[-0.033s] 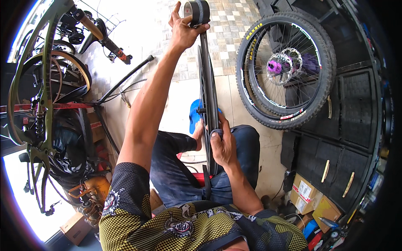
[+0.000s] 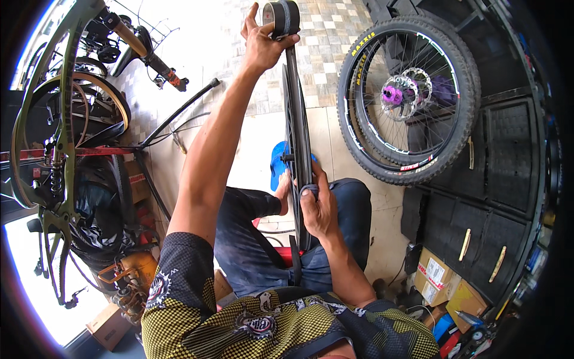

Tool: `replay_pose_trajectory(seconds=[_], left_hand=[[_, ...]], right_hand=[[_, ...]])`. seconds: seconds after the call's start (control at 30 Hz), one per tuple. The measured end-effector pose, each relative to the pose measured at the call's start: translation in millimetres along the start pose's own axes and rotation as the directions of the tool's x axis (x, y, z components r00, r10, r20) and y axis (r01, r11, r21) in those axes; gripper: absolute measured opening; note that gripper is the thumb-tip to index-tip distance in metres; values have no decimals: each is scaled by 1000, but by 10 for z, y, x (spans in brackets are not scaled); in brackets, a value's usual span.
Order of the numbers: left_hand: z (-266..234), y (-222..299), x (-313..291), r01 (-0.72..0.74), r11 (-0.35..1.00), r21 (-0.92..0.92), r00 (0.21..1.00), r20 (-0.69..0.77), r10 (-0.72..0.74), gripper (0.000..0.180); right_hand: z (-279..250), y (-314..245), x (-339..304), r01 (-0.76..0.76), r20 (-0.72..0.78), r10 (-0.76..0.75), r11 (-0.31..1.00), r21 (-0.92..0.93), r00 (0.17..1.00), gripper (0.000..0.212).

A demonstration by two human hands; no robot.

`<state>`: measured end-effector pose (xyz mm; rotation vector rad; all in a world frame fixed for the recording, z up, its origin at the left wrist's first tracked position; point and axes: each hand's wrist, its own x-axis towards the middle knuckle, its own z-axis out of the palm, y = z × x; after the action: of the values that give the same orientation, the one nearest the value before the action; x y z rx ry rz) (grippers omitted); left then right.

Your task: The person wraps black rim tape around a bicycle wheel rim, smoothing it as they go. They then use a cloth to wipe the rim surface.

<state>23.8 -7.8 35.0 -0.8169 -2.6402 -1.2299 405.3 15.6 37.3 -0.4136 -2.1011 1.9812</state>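
Observation:
A bare bicycle wheel rim (image 2: 297,113) stands upright and edge-on between my legs, with no tyre on it. At its far end my left hand (image 2: 265,49) holds a wide roll of black tape (image 2: 288,19), thumb under it and some fingers raised. A dark strip runs from the roll along the rim's channel. Nearer to me, my right hand (image 2: 320,210) is wrapped round the rim's right side. Its thumb presses a small dark grey cloth-like piece (image 2: 309,189) against the rim. A loose black strip end (image 2: 295,257) hangs at the near end.
Two wheels with knobby tyres (image 2: 412,167) lean at the right against black cabinets (image 2: 508,140). A green bike frame (image 2: 72,119) hangs at the left, near a black stand leg (image 2: 179,113). Cardboard boxes (image 2: 435,276) sit at the lower right. A blue sandal (image 2: 278,164) is behind the rim.

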Motion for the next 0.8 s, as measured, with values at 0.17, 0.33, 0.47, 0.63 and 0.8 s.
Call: replay_pose_trajectory(seconds=[0.17, 0.33, 0.47, 0.63, 0.8], left_hand=[[95, -40, -10, -2, 1000, -14, 1000, -5, 2, 44], [157, -69, -45, 24, 994, -110, 1000, 15, -22, 39], [215, -101, -90, 68, 994, -91, 997, 42, -64, 42], [291, -109, -150, 68, 989, -130, 997, 45, -63, 43], [321, -118, -196, 138, 986, -89, 988, 85, -131, 44]], right_hand=[[9, 55, 80, 37, -10, -37, 999, -1, 999, 79], [-18, 48, 61, -15, 20, 15, 1000, -12, 1000, 81], [-23, 74, 60, -5, 14, 5, 1000, -2, 1000, 81], [-5, 101, 60, 17, -4, -18, 998, -54, 1000, 82], [-19, 60, 56, -13, 5, 14, 999, -43, 1000, 81]])
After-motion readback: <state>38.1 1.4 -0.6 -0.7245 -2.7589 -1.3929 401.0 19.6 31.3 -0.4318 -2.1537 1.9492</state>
